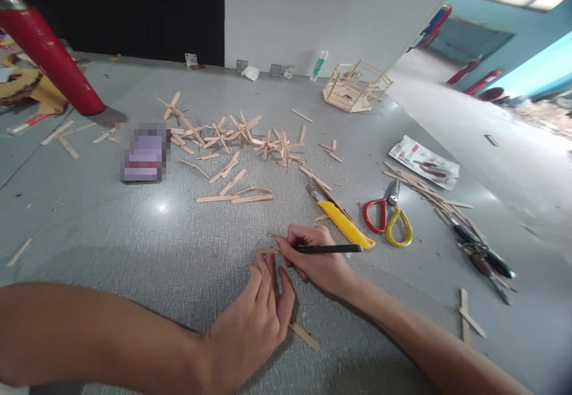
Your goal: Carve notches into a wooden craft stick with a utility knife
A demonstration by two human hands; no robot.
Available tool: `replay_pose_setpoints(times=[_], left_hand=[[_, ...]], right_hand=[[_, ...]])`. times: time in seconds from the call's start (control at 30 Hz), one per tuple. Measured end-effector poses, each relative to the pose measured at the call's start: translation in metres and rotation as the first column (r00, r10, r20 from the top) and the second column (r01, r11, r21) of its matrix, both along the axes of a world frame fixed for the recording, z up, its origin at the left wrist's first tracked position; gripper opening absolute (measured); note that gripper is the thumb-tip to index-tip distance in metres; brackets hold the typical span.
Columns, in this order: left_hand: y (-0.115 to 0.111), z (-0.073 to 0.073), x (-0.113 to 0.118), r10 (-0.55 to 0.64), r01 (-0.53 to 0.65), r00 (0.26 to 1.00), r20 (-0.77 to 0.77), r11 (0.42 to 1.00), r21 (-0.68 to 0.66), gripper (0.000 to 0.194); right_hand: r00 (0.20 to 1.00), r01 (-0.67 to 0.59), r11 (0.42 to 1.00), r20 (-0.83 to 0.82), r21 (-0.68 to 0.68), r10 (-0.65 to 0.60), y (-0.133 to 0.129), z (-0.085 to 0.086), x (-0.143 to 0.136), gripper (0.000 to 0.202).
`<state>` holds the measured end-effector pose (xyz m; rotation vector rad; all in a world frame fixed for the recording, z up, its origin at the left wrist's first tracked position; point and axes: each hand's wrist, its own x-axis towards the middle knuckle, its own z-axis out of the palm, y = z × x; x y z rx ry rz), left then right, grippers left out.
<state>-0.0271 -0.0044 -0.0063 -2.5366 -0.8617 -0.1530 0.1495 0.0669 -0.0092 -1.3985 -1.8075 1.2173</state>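
Note:
My left hand (257,317) rests on the table with its fingertips pressed down on a short flat wooden craft stick (267,251). In my right hand (315,255) is a slim black pen-shaped tool (333,249), gripped like a pen. Its thin tip points left, close to the stick; I cannot tell whether it is a pen or a knife. Another craft stick (306,336) lies partly beside my left hand. Just beyond my right hand are a yellow utility knife (344,223) and scissors (388,219) with one red and one yellow handle.
Loose craft sticks (241,133) are scattered across the middle. A phone (146,152) and a red flask (53,64) stand left. At the back are a glue stick (319,66) and a wooden stick frame (355,88). Pliers (482,255) and a packet (424,162) lie right.

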Motion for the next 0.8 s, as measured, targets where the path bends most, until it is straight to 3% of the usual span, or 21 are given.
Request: replay_pose_setpoints(times=[0.23,0.43,0.8], left_hand=[[0.002,0.0027,-0.0002,0.009,-0.01,0.999,-0.031,1.0,-0.016,0.045],[0.0011,-0.0018,0.0003,0.032,-0.032,0.998,0.046,0.999,-0.021,0.043],[0.0007,-0.0038,0.002,0.068,-0.069,0.997,0.044,0.998,0.005,0.054]], right_hand=[[1.0,-0.011,1.0,-0.018,-0.007,0.01,0.0005,-0.0004,0.0005,0.041],[1.0,0.013,1.0,-0.018,-0.013,-0.013,0.0006,-0.0015,0.0001,0.041],[0.999,0.026,0.999,-0.037,-0.022,-0.027,0.0007,-0.0016,-0.0003,0.039]])
